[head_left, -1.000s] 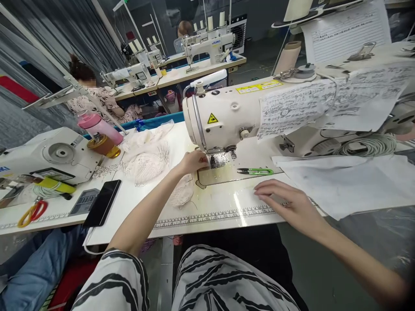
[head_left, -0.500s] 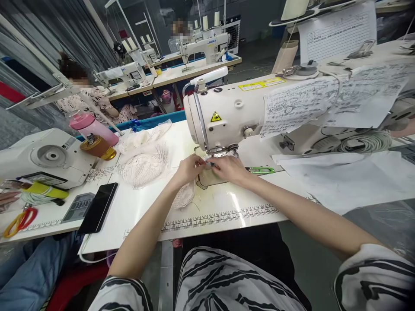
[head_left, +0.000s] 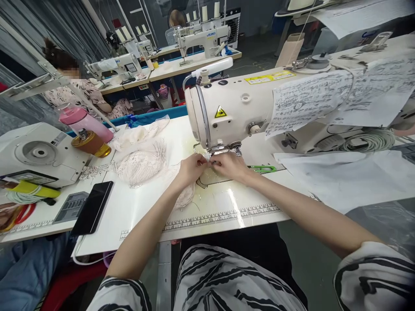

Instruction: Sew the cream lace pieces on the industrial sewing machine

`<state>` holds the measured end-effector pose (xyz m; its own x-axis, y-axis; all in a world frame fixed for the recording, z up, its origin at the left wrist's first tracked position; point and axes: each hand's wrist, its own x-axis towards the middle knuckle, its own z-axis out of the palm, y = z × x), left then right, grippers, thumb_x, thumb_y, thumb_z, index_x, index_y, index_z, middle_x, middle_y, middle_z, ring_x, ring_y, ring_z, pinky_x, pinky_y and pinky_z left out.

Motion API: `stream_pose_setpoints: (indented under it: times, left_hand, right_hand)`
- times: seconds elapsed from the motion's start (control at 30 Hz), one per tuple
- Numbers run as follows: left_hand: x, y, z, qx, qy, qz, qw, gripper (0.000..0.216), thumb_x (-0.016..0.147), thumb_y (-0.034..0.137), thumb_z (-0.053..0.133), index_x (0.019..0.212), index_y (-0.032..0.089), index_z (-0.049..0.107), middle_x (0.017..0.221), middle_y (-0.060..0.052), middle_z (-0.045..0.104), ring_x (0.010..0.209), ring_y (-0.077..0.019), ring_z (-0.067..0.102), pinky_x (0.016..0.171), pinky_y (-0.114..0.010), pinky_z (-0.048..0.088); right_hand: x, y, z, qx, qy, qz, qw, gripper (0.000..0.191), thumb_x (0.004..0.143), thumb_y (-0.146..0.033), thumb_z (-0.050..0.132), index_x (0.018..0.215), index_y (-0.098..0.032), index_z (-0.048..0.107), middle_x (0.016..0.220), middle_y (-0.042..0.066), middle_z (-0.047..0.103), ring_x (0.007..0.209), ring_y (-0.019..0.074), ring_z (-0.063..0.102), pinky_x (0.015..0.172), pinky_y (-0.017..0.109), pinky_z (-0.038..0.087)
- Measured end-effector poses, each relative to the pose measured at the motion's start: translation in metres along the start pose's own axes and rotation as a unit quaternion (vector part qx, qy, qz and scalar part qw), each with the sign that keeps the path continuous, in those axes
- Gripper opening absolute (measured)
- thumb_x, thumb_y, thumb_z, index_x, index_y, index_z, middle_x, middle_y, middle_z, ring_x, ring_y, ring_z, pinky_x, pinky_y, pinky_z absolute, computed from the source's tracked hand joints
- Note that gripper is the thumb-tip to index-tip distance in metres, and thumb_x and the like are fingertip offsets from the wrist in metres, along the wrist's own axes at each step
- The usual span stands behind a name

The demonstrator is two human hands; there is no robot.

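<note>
A white sewing machine (head_left: 236, 110) stands on the white table (head_left: 214, 207). Both my hands meet right under its needle area. My left hand (head_left: 191, 167) pinches a small pale lace piece (head_left: 184, 196) that trails toward me under my wrist. My right hand (head_left: 231, 166) is closed beside it, fingertips touching the same spot at the presser foot. What the right fingers grip is too small to name.
Green thread snips (head_left: 263, 168) lie just right of my right hand. A pile of lace pieces (head_left: 142, 162) sits to the left, with a black phone (head_left: 92, 212), a pink bottle (head_left: 86, 123) and a second machine (head_left: 39, 151). White paper (head_left: 343, 177) covers the right. Other people sew behind.
My right hand came from the table's front edge up to the needle and now pinches there beside the left hand. The view has shifted slightly.
</note>
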<state>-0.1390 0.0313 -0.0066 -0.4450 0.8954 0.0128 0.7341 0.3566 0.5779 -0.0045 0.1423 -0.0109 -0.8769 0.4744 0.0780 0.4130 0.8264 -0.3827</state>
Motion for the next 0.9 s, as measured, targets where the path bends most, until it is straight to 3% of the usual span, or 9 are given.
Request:
stream_pose_setpoints:
  times: [0.13, 0.27, 0.37, 0.5, 0.67, 0.9]
  left_hand:
    - [-0.006, 0.0, -0.003, -0.017, 0.024, 0.011, 0.999, 0.013, 0.086, 0.032, 0.059, 0.082, 0.021, 0.063, 0.086, 0.001, 0.064, 0.078, -0.0152, 0.059, 0.071, -0.028, 0.043]
    - [-0.018, -0.005, -0.008, 0.002, 0.073, 0.03, 0.997, 0.014, 0.089, 0.029, 0.057, 0.08, 0.02, 0.062, 0.089, 0.0, 0.064, 0.078, -0.0155, 0.058, 0.078, -0.032, 0.041]
    - [-0.029, -0.011, -0.01, 0.02, 0.102, 0.039, 0.994, 0.015, 0.092, 0.027, 0.055, 0.08, 0.021, 0.061, 0.089, 0.0, 0.064, 0.08, -0.0163, 0.057, 0.086, -0.036, 0.037]
    - [-0.037, -0.019, -0.006, 0.05, 0.155, 0.07, 0.984, 0.013, 0.095, 0.026, 0.053, 0.084, 0.021, 0.06, 0.089, 0.002, 0.065, 0.083, -0.0159, 0.058, 0.088, -0.038, 0.032]
    - [-0.035, -0.026, 0.003, 0.099, 0.191, 0.117, 0.97, 0.01, 0.094, 0.023, 0.055, 0.085, 0.021, 0.059, 0.087, 0.002, 0.066, 0.081, -0.0154, 0.058, 0.087, -0.037, 0.032]
    - [-0.036, -0.033, 0.003, 0.184, 0.234, 0.208, 0.932, 0.018, 0.096, 0.026, 0.053, 0.081, 0.019, 0.06, 0.08, 0.0, 0.066, 0.074, -0.0158, 0.058, 0.085, -0.038, 0.036]
  right_hand:
    - [0.0, 0.009, 0.006, 0.01, 0.042, 0.018, 0.999, 0.021, 0.09, -0.029, 0.051, 0.091, -0.027, 0.071, 0.09, 0.0, 0.073, 0.079, 0.0181, 0.063, 0.066, 0.027, 0.037]
    - [0.005, 0.025, 0.013, 0.01, 0.102, 0.075, 0.992, 0.024, 0.09, -0.038, 0.051, 0.091, -0.025, 0.072, 0.085, 0.003, 0.072, 0.078, 0.0214, 0.062, 0.066, 0.029, 0.038]
    - [0.012, 0.033, 0.018, 0.012, 0.139, 0.095, 0.986, 0.027, 0.09, -0.04, 0.051, 0.079, -0.022, 0.068, 0.08, 0.004, 0.07, 0.077, 0.0226, 0.061, 0.067, 0.031, 0.039]
    - [0.021, 0.038, 0.027, 0.006, 0.172, 0.08, 0.982, 0.029, 0.092, -0.039, 0.049, 0.074, -0.02, 0.062, 0.087, 0.006, 0.069, 0.089, 0.0246, 0.06, 0.082, 0.036, 0.041]
    - [0.023, 0.042, 0.032, 0.004, 0.173, 0.067, 0.983, 0.031, 0.093, -0.041, 0.048, 0.073, -0.02, 0.059, 0.089, 0.008, 0.068, 0.093, 0.0259, 0.058, 0.089, 0.04, 0.039]
    - [0.014, 0.036, 0.01, 0.015, 0.129, 0.071, 0.989, 0.024, 0.087, -0.031, 0.051, 0.065, -0.022, 0.056, 0.073, 0.004, 0.065, 0.077, 0.0231, 0.058, 0.077, 0.036, 0.043]
